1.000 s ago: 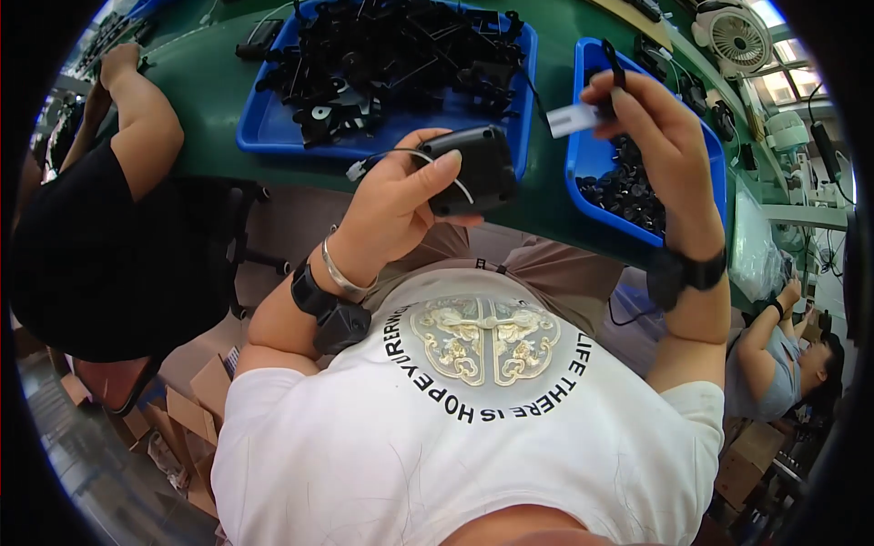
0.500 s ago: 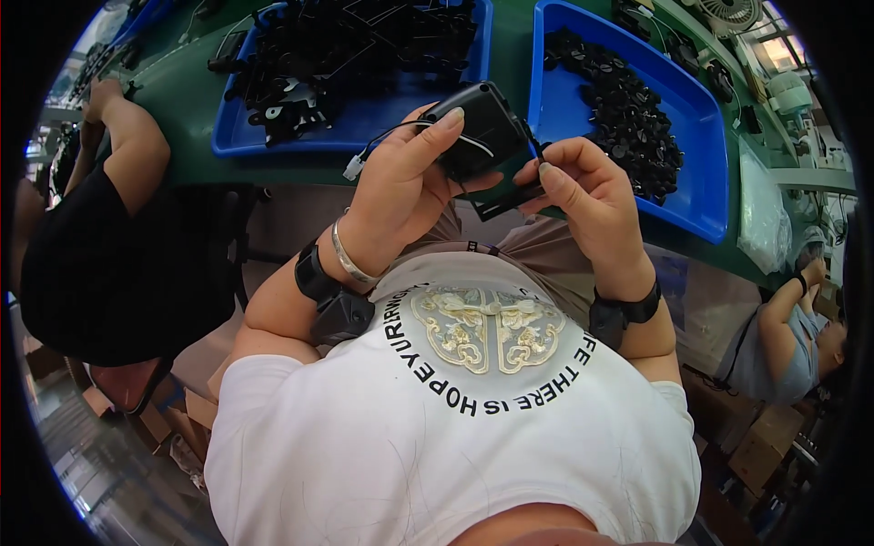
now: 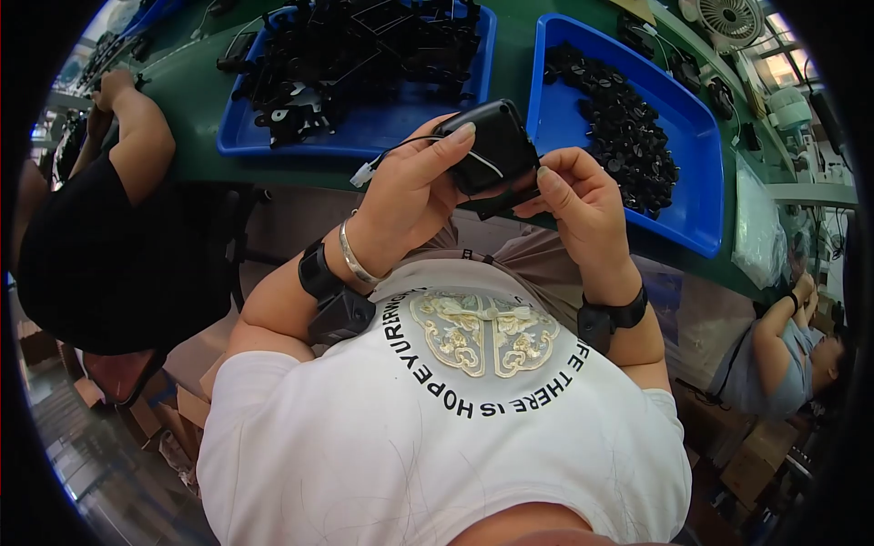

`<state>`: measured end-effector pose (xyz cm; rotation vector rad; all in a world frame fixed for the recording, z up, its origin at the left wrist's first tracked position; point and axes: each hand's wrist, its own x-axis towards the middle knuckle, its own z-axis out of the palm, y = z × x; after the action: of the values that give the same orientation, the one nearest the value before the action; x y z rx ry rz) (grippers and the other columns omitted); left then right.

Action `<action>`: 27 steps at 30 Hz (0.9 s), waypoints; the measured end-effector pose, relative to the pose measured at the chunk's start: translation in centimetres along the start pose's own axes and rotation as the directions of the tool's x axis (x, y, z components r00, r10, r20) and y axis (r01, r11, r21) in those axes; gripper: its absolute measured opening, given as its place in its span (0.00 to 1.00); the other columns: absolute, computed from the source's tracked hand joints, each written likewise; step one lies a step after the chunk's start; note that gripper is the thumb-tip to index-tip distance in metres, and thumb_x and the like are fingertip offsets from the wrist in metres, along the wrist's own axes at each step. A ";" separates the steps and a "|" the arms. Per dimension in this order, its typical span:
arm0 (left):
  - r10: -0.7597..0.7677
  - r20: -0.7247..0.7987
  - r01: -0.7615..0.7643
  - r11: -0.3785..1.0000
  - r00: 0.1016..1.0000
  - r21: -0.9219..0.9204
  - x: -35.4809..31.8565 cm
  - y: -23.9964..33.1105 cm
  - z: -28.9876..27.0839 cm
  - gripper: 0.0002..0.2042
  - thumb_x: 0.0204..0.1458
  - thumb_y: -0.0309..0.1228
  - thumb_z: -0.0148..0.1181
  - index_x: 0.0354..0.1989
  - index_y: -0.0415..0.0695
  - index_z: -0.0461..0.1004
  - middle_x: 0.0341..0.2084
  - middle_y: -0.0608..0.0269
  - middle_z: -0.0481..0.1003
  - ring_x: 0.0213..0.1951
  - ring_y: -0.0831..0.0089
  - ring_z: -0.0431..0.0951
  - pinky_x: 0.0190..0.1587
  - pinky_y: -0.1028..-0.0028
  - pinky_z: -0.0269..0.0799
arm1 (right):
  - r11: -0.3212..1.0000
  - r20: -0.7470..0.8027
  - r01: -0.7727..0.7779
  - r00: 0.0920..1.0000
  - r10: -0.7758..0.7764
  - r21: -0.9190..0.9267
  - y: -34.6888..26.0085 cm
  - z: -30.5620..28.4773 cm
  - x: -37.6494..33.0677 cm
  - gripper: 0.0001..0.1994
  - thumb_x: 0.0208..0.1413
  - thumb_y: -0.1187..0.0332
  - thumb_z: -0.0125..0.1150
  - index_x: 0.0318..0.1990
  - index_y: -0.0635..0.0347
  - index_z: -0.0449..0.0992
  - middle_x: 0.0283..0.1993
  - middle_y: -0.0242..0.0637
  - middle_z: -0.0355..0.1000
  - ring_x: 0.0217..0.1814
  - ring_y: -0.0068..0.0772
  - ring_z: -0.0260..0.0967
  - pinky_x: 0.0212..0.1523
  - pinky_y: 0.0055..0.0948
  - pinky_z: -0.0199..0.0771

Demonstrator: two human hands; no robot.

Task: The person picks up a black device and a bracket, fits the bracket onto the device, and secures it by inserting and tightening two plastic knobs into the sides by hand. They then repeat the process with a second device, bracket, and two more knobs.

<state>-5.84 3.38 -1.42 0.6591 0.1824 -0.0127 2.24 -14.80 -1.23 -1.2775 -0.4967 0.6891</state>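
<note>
I see my left hand (image 3: 414, 196) clasping a black plastic housing (image 3: 492, 146) near my chest; right hand (image 3: 583, 196) pinches its lower edge. Far left blue tray (image 3: 382, 136) holds black frames, right blue tray (image 3: 701, 182) small black knobs.

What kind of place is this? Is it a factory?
Probably a small assembly workshop. Blue trays full of black plastic parts sit on a long green bench, and another person works alongside.

A green workbench (image 3: 510, 86) carried two blue trays side by side: the left tray (image 3: 382, 136) heaped with black parts, the right tray (image 3: 701, 196) holding small black pieces.
</note>
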 end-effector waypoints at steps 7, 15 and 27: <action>0.100 0.152 -0.084 0.990 0.983 -0.111 -0.6 0.5 0.0 0.20 0.55 0.31 0.49 0.55 0.42 0.55 0.47 0.51 0.68 0.48 0.60 0.72 0.52 0.61 0.70 | 0.989 -0.019 0.114 0.993 -0.112 0.092 -0.6 2.1 -0.4 0.10 0.52 0.73 0.60 0.39 0.66 0.67 0.35 0.35 0.71 0.36 0.20 0.70 0.37 0.19 0.74; 0.259 0.233 -0.280 0.958 0.937 0.059 -0.8 0.0 -0.1 0.24 0.51 0.29 0.55 0.55 0.45 0.52 0.49 0.52 0.64 0.50 0.62 0.70 0.50 0.65 0.70 | 0.989 -0.038 0.111 0.993 -0.108 0.100 -0.2 2.1 0.0 0.11 0.52 0.72 0.61 0.39 0.65 0.66 0.34 0.33 0.69 0.36 0.18 0.69 0.35 0.17 0.73; 0.370 0.057 -0.360 0.840 0.927 0.405 -0.2 0.1 -0.3 0.27 0.48 0.23 0.60 0.56 0.48 0.54 0.45 0.58 0.64 0.45 0.70 0.71 0.47 0.71 0.73 | 0.986 0.028 -0.014 0.999 0.019 -0.164 -2.5 0.2 0.4 0.12 0.53 0.69 0.60 0.41 0.63 0.67 0.34 0.32 0.69 0.31 0.17 0.68 0.32 0.17 0.71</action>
<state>-6.04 3.63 -1.57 1.1087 0.0718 0.3356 2.86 -14.70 1.22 -1.4286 -0.5768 0.6928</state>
